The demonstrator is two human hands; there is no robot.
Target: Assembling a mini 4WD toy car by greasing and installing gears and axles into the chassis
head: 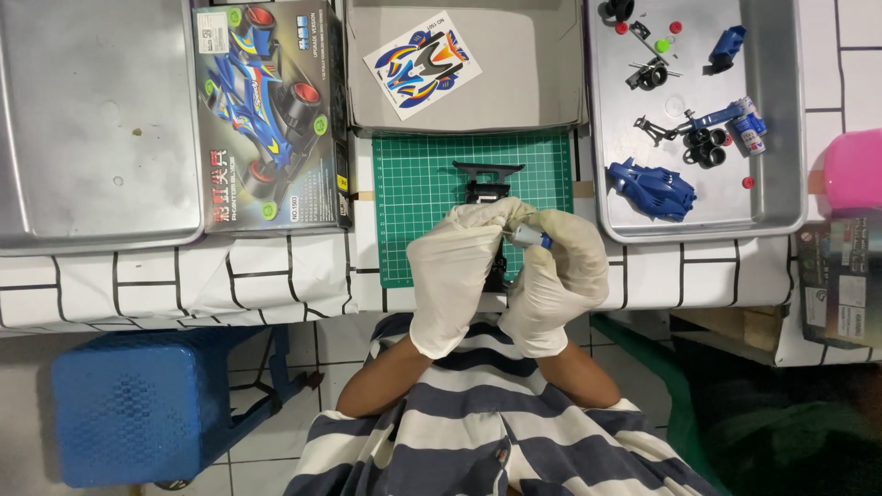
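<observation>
— What colours are your gloves and the part you hold?
— Your left hand (453, 276) and right hand (559, 276) wear cream-white gloves; the small motor (530, 237) is silver with a blue end.
— And under them?
— A green cutting mat (418, 184) with a pale grid, on a white bench cloth (184, 276) with black lines. Your shirt (478, 432) is striped navy and white. The stool (138, 413) is blue, the car body (652, 188) dark blue.
</observation>
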